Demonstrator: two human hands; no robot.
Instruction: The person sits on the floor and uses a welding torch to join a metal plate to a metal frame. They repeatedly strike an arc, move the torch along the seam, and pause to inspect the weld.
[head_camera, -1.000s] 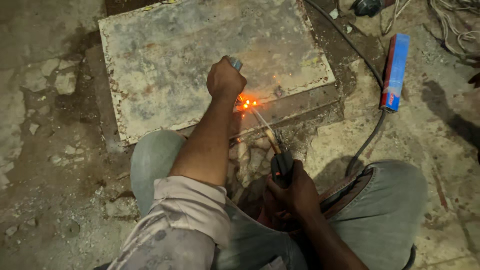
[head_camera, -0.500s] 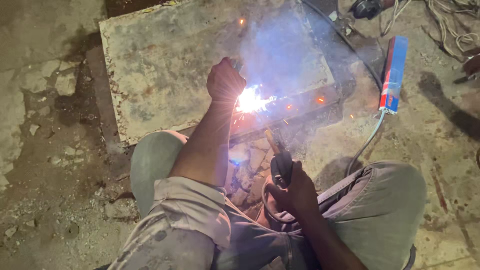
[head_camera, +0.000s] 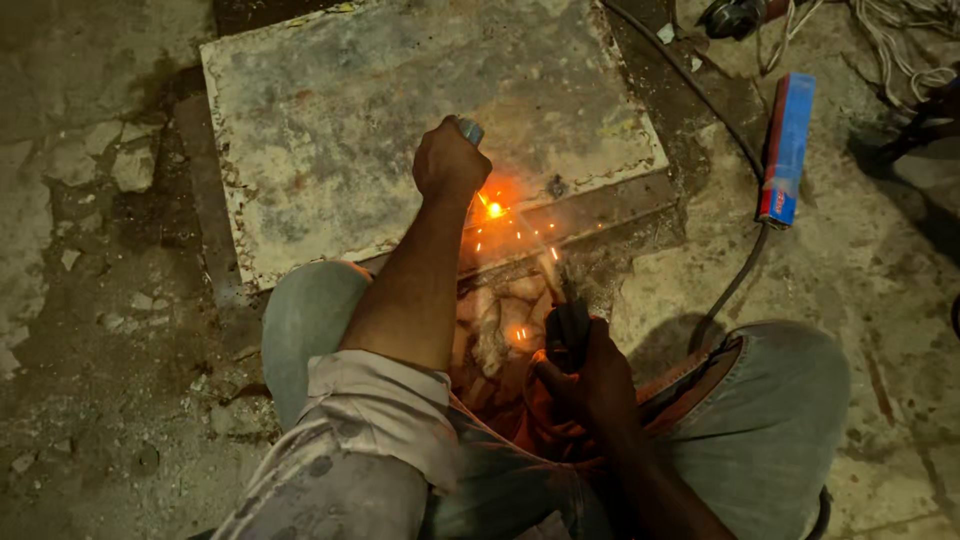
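Note:
I squat over a rusty pale metal plate (head_camera: 400, 120) lying on the ground. My left hand (head_camera: 450, 162) is a closed fist around a small grey-blue object (head_camera: 471, 130) at the plate's near edge. My right hand (head_camera: 590, 380) grips a dark electrode holder (head_camera: 570, 320) between my knees. Its thin rod (head_camera: 535, 250) slants up to the plate's edge. An orange glow (head_camera: 493, 210) and scattered sparks burn there, just right of my left fist.
A blue and red long box (head_camera: 788, 150) lies on the ground at right. A dark cable (head_camera: 735, 280) runs past it toward my right knee. Tangled wires (head_camera: 900, 50) and a dark tool (head_camera: 735, 18) lie at the top right. Cracked concrete surrounds the plate.
The bright white-blue arc flash and smoke of half a second ago have died down to an orange glow with sparks. Both hands stay in much the same place.

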